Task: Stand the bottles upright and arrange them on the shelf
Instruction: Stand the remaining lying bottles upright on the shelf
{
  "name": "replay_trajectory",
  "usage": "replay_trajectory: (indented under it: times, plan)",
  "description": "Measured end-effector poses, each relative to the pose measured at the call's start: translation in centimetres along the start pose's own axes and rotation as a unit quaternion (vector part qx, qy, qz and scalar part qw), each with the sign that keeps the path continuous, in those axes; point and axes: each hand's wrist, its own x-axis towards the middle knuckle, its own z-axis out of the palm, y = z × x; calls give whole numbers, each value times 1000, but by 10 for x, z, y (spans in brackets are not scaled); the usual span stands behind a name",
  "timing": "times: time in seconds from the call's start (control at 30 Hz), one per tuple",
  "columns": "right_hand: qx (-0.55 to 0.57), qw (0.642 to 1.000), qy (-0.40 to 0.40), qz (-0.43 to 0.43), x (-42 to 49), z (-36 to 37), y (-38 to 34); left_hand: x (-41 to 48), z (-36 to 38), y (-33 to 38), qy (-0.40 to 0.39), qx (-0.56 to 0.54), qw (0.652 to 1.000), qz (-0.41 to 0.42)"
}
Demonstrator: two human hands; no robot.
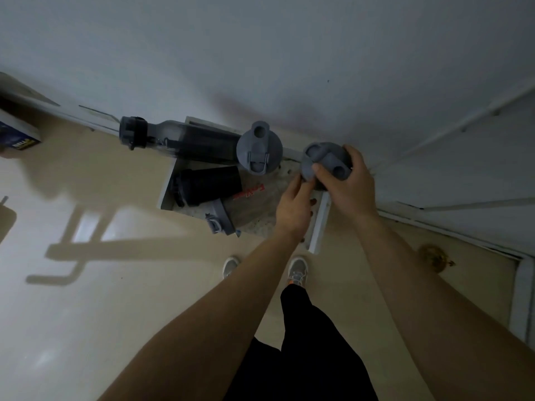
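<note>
Looking straight down on a small white-framed shelf point(318, 224) set against a pale wall.

Right hand point(346, 185) clamped over the grey lid of an upright bottle point(324, 162) at the shelf's far right corner; long axis vertical, lid facing up at the camera. Left hand point(292, 208) just below and left of it, fingers curled against the bottle's lower side; how firm that hold is cannot be told.

Second upright bottle point(259, 147) just left of the held one, grey flip lid up, axis vertical, close to the wall.

Three bottles lying down:
- Long dark bottle point(179, 137) along the far edge, axis left-right, cap end overhanging the shelf to the left.
- Short black bottle point(207, 185) in the middle, axis left-right, cap to the left.
- Clear bottle with red lettering point(240, 208), nearer, axis slanted, grey cap at the near-left edge.

Below: beige floor point(86, 328), grey shoes point(298, 270), black trousers. Blue box point(17, 134) far left.
</note>
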Motion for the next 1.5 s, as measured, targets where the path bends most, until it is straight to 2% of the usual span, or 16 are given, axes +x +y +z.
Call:
replay_trajectory:
  times: [0.27,0.33,0.4,0.47,0.57,0.63,0.67,0.7,0.77,0.83,0.9,1.07,1.2,1.3,1.4,1.5]
  plan:
    - [104,991,-34,74,12,-10,2,9,-1,-6,1,7,1000,-4]
    - [154,981,10,114,-2,-9,7,2,-14,-12,18,31,999,-19]
    - [166,971,84,151,-25,-3,19,-8,-38,-21,49,104,993,-1]
    - [88,981,95,143,-52,13,34,-22,-72,-33,124,161,979,24]
    - [-38,994,-41,95,-84,57,42,-39,-124,-48,290,149,945,5]
    - [-150,984,-97,-5,-90,87,37,-37,-153,-57,362,93,927,-37]
    - [-225,965,-107,-81,-89,102,32,-31,-163,-61,375,62,923,-65]
    - [-289,938,-118,-152,-88,115,28,-24,-170,-64,369,25,924,-94]
    - [-373,886,-151,-230,-82,137,21,-9,-175,-67,310,-72,935,-156]
    - [-422,853,-179,-251,-76,152,20,3,-172,-67,248,-160,937,-188]
    - [-444,843,-181,-244,-73,163,23,10,-170,-67,234,-183,937,-181]
    - [-454,862,-100,-201,-80,171,22,-1,-159,-65,236,-139,952,-134]
    - [-391,897,-62,-198,-87,160,20,-19,-149,-67,246,-96,961,-81]
    - [-289,931,-11,-221,-86,140,23,-23,-141,-60,236,-54,970,-30]
    - [-139,974,51,-169,-86,114,32,-24,-120,-47,182,-52,982,-23]
    - [-60,989,88,-105,-86,91,42,-19,-94,-40,115,-10,993,-19]
